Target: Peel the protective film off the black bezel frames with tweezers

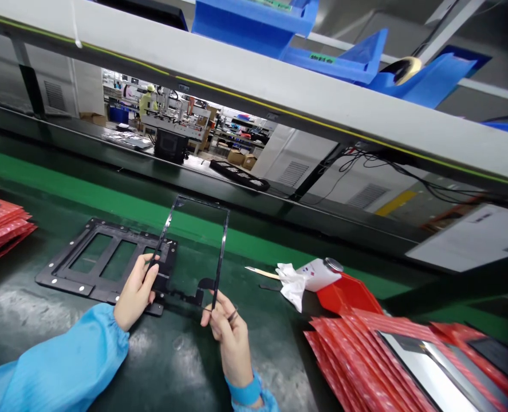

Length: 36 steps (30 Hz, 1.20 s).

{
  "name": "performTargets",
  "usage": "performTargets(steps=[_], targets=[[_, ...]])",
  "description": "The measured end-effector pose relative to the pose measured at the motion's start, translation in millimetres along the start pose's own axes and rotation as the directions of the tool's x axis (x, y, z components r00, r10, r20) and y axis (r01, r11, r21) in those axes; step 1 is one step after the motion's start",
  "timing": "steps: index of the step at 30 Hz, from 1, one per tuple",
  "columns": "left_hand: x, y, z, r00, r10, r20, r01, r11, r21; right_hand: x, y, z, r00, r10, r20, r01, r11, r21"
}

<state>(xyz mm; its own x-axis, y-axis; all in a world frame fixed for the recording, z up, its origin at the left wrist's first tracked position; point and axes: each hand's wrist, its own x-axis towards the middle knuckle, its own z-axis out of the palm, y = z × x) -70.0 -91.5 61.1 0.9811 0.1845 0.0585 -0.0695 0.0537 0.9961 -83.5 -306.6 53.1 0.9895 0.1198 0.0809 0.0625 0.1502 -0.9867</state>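
Note:
I hold a thin black rectangular frame point(223, 246) upright above the dark work surface. My left hand point(137, 290) pinches its lower left corner, fingers closed on the frame's thicker bottom part. My right hand point(225, 326) grips the lower right corner and also holds a slim metal tool, perhaps tweezers point(232, 316). Behind the frame, flat on the bench, lies a black jig plate point(71, 273) with rectangular windows. Both my sleeves are light blue.
Stacks of red bubble-wrap pouches lie at the left point(0, 226) and lower right point(365, 355). A white cloth point(292, 283), a wooden stick point(260, 273), a white bottle point(318, 273) and a red bin point(348, 293) sit to the right. A green conveyor strip point(107, 197) runs behind.

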Motion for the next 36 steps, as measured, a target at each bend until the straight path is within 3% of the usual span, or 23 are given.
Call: performTargets(steps=[10, 12, 14, 18, 22, 28, 31, 34, 36], targets=[[-5, 7, 4.1, 1.0, -0.02, 0.015, 0.021, 0.993, -0.115, 1, -5, 4, 1.0, 0.02, -0.009, -0.02, 1.0, 0.014], [-12, 11, 9.9, 0.997, -0.022, 0.069, 0.036, 0.978, -0.206, -1, -5, 7, 0.999, 0.024, 0.024, -0.025, 0.999, 0.021], [-19, 13, 16.6, 0.981, -0.042, 0.189, 0.096, 0.952, -0.289, -3, -6, 11, 0.997, 0.032, 0.076, -0.033, 0.999, 0.024], [-28, 14, 24.5, 0.895, -0.134, 0.425, 0.305, 0.88, -0.365, -3, -6, 13, 0.986, 0.068, 0.154, -0.063, 0.997, -0.037], [-29, 18, 24.6, 0.893, -0.188, 0.409, 0.363, 0.838, -0.407, 4, -4, 5, 0.994, 0.067, 0.09, -0.057, 0.992, -0.112], [-35, 18, 28.6, 0.906, -0.15, 0.397, 0.305, 0.88, -0.365, 3, -7, 8, 0.996, 0.086, 0.03, -0.081, 0.989, -0.122], [-38, 12, 28.0, 0.897, -0.031, 0.441, 0.135, 0.969, -0.207, 4, -9, 7, 0.999, 0.052, -0.001, -0.051, 0.995, -0.081], [-37, 6, 27.3, 0.854, 0.1, 0.511, -0.075, 0.995, -0.07, 9, -9, -4, 0.998, 0.034, -0.05, -0.035, 0.999, -0.016], [-34, 4, 28.1, 0.843, 0.113, 0.525, -0.062, 0.992, -0.114, 13, -9, -11, 0.997, 0.05, -0.059, -0.05, 0.999, -0.002]])
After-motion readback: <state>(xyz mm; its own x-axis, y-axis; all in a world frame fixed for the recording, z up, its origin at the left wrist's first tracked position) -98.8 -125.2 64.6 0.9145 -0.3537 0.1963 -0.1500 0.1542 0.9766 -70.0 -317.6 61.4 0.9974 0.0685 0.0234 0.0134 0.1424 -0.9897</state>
